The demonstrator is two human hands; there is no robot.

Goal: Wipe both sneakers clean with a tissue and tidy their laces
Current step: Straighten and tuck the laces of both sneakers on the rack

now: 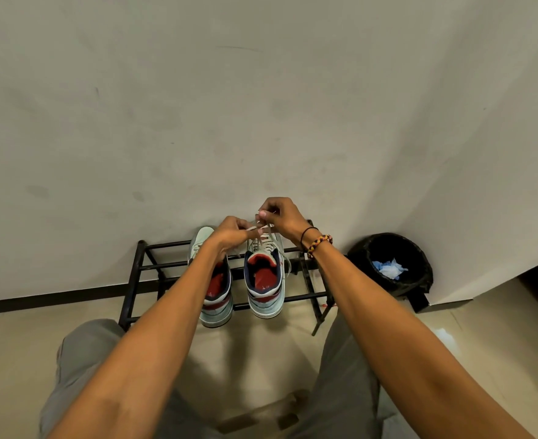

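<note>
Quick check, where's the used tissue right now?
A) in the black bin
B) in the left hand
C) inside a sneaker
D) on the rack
A: crumpled tissue lies in the black bin right of the rack, while both hands, left and right, pinch the right sneaker's laces.

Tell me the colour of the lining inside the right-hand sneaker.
Red, with a navy collar around it, on the right-hand sneaker; seen in the head view.

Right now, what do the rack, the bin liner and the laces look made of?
Rack: thin black tubes with a dull sheen, probably painted metal, though plastic joints are possible. Bin liner: black, glossy and crinkled, so thin plastic film. Laces: flat, pale and matte, likely woven fabric; both hands pinch them.
</note>
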